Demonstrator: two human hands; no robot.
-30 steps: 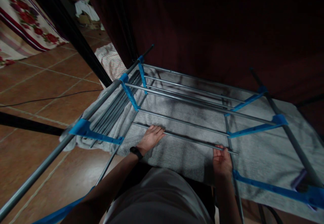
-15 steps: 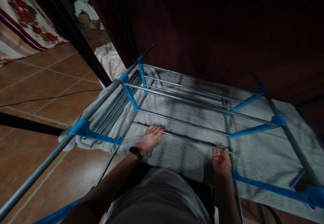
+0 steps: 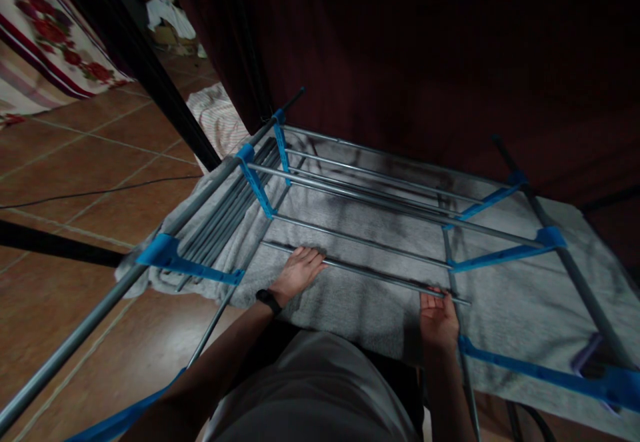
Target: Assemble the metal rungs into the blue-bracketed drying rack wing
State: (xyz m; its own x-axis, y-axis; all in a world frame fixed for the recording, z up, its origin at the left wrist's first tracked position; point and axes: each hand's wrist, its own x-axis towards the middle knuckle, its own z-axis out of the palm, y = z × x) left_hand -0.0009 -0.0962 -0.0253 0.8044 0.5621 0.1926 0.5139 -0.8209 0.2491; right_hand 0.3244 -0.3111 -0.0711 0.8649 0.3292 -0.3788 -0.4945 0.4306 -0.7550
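Note:
A loose grey metal tube [image 3: 373, 272] lies crosswise in front of me, low inside a frame of grey poles. My left hand [image 3: 301, 270] is wrapped over it from above, left of its middle. Near its right end my right hand [image 3: 439, 312], palm up, has its fingers curled round the same tube. Blue plastic brackets [image 3: 260, 189] join the frame's side poles [image 3: 197, 203] on the left, and a similar blue bracket [image 3: 500, 255] sits on the right. Several crossbars [image 3: 360, 237] run between the two sides beyond my hands.
Several spare tubes [image 3: 227, 212] lie bundled at the left on a grey blanket [image 3: 505, 309]. A dark curtain [image 3: 400, 62] hangs behind the frame. Black posts [image 3: 145, 82] stand at the left over a tiled floor [image 3: 95, 229]. A dark cable [image 3: 100, 192] crosses the tiles.

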